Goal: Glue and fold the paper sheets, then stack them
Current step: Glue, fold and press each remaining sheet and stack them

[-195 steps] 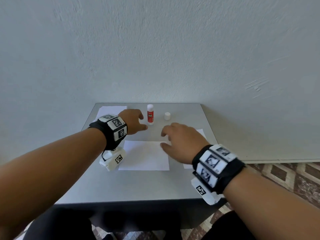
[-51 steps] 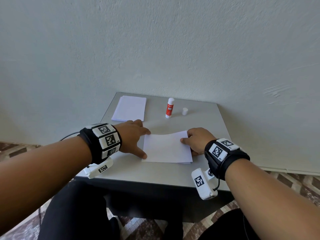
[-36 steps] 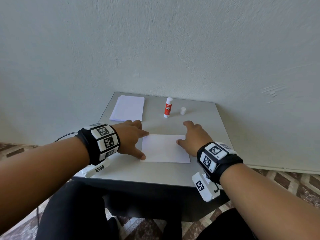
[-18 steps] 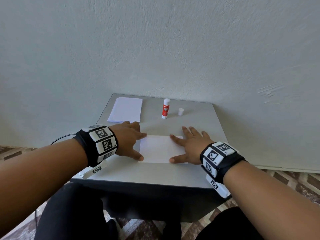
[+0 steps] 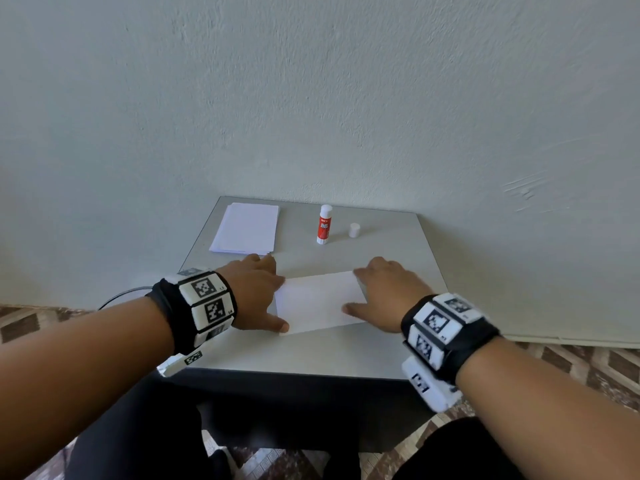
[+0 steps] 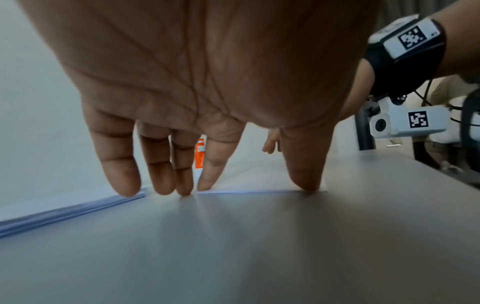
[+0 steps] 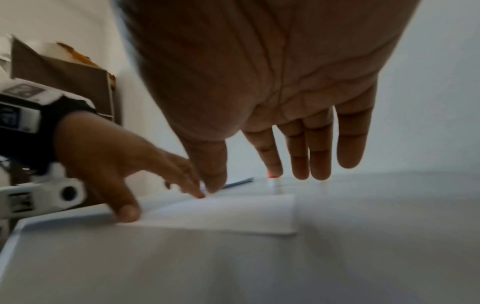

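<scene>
A grey table (image 5: 398, 355) stands against a pale plastered wall (image 5: 311, 98), over brown patterned floor tiles (image 5: 571, 362).

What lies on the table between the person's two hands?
The folded sheet, flat on the table. The left hand presses its left edge; the right hand is at its right end. The head view shows it best.

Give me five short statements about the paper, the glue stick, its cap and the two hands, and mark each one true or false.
1. The glue stick stands upright on the table. True.
2. The cap sits on the glue stick. False: it stands apart, beside it.
3. The left hand rests fingertips on the folded sheet. True.
4. The right hand holds the glue stick. False: it lies open at the sheet's right end.
5. The paper stack lies at the table's far left. True.
</scene>
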